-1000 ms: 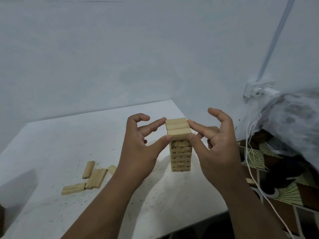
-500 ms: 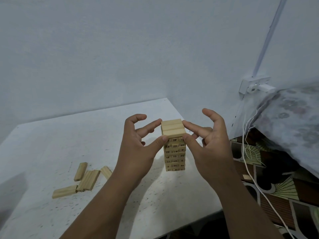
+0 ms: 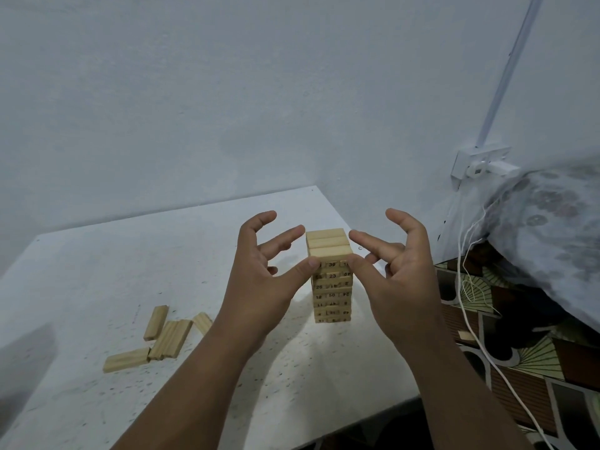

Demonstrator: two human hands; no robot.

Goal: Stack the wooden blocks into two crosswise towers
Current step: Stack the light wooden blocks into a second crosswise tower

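Looking down from head height at a white speckled tabletop (image 3: 97,401) pushed against a pale blue-grey wall (image 3: 194,92). Standing near the right edge of the tabletop: a tall tower of pale rectangular wooden blocks (image 3: 331,287), layers crossing one another, black numbers printed on the block ends facing the camera. Flanking the tower's top layer of three side-by-side blocks (image 3: 328,243): two bare hands. Left hand (image 3: 259,287) reaching in from the left, thumb tip pressing the near left corner just under the top layer, index finger extending toward the far left edge, other fingers loosely curled and holding nothing. Right hand (image 3: 399,280) mirroring it, thumb tip touching the near right corner, index finger pointing at the far right edge (contact there too close to call), remaining fingers spread in the air. Neither hand gripping a block; both squaring up rather than carrying.

Lying well apart on the left of the tabletop: a loose cluster of pale wooden blocks (image 3: 162,339), flat and unstacked, no second tower begun.

Step in hand, judging by this: nudging the first tower's top layer into line. Next move likely calling for easing both hands away without knocking the tower, then reaching left for the loose blocks.

At far right: a white wall socket (image 3: 480,164) with a white cable (image 3: 467,319) trailing over patterned fabric (image 3: 535,368).
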